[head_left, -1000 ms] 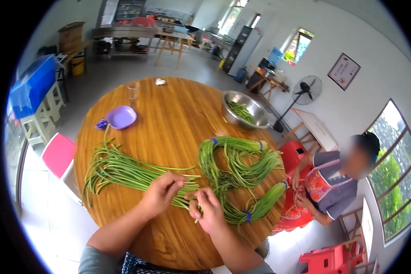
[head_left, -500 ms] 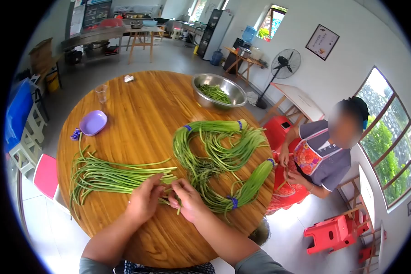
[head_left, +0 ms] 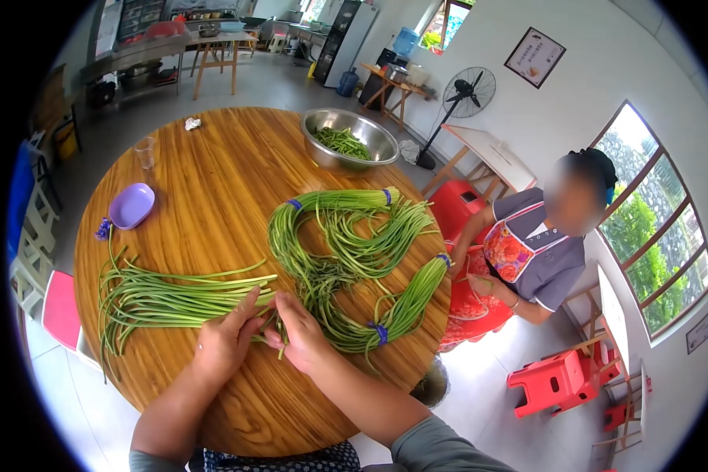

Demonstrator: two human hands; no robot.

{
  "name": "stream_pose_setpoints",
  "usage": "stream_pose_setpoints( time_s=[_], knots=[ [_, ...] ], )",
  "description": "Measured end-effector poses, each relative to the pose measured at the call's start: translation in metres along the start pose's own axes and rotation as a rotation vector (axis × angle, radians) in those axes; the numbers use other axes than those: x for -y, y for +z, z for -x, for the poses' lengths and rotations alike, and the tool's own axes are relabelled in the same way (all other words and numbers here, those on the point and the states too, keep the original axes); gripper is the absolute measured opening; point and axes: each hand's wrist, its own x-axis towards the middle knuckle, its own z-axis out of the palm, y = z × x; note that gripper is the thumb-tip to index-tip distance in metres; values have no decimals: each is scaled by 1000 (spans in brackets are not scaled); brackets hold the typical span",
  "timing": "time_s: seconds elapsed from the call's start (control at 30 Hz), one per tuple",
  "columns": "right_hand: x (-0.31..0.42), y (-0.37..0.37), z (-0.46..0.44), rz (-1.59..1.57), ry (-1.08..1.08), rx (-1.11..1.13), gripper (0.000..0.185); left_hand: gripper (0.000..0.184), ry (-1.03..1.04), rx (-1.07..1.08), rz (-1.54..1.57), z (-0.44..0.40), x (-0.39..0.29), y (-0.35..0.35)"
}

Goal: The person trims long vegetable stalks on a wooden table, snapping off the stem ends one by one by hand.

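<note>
My left hand (head_left: 226, 338) and my right hand (head_left: 297, 332) are close together near the front of the round wooden table (head_left: 212, 185). Both have their fingers closed on a short green stem piece, like a garlic scape, whose end sticks out below the right fingers. Just beyond my left hand lies a loose spread of long garlic scapes (head_left: 177, 299), cut ends to the right. To the right are garlic scape bundles (head_left: 405, 303) tied with purple bands, and another curled bundle (head_left: 291, 236) behind. My fingers partly hide the held piece.
A steel bowl (head_left: 350, 140) of cut green pieces stands at the table's back. At the left are a purple dish (head_left: 132, 206), a clear cup (head_left: 145, 152) and purple bands (head_left: 103, 229). Across at the right sits another person (head_left: 519, 252) in a red apron, handling a stem.
The view has shifted, so the table sits further left and higher. My hands stay together on the stem, with the fingers slightly rearranged. The other person's hands have moved slightly.
</note>
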Motion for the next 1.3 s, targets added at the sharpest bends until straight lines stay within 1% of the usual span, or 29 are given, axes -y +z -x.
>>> stream_pose_setpoints(
  time_s=[0.07, 0.13, 0.3, 0.37, 0.43, 0.5, 0.57, 0.6, 0.63, 0.67, 0.7, 0.73, 0.8, 0.83, 0.93, 1.07, 1.13, 1.17, 1.23, 1.3],
  knots=[
    [0, 1, 0, -35, -1, -31, 13, 59, 42, -17, -22, -2, -4, -1],
    [-5, -8, -4, 49, -30, 88, 11, 60, 55, -8, -50, -1, -7, -3],
    [-6, -11, -6, 28, -9, 76, 12, 62, 94, -1, -87, 1, -6, -1],
    [-6, -12, -6, 12, -10, 59, 12, 60, 24, 9, 13, 0, -9, -3],
    [-5, -17, -8, -40, 10, 127, 9, 58, -8, -6, 71, -1, -13, -8],
    [1, -15, -6, -90, 30, 102, 10, 57, -41, -21, 127, -3, -14, -10],
    [7, -16, -6, -140, 51, 76, 12, 48, 5, -46, 71, -4, -12, -11],
    [8, -18, -6, -176, 46, 72, 12, 48, 3, -45, 70, -6, -12, -11],
    [9, -21, -7, -212, 46, 70, 13, 42, 108, -14, 61, -9, -12, -10],
    [8, -22, -9, -182, 41, 27, 10, 37, 203, 15, 44, -9, -12, -11],
    [9, -23, -9, -206, 46, -4, 8, 28, 184, 24, 78, -9, -18, -10],
    [10, -23, -9, -231, 63, -30, 7, 26, 213, 30, 101, -7, -15, -9],
    [12, -29, -13, -242, 69, 58, 9, 23, 224, 35, 140, -4, -11, -5],
    [18, -23, -10, -281, 71, 55, 8, 23, 195, 27, 122, -2, -8, -6],
    [27, -26, -10, -274, 43, 95, 11, 21, 213, 22, 134, -2, -7, -5],
    [29, -29, -11, -289, 62, 148, 10, 27, 232, 49, 127, -3, -11, -8],
    [29, -24, -7, -276, 52, 114, 11, 31, 310, 62, 99, -3, -12, -6],
    [28, -22, -7, -275, 57, 114, 11, 32, 342, 33, 81, -3, -12, -2],
    [23, -19, -9, -300, 53, 74, 12, 30, 359, 27, 63, 1, -6, 8],
    [20, -20, -8, -315, 58, 90, 13, 29, 377, 20, 41, 3, -3, 12]
  ],
)
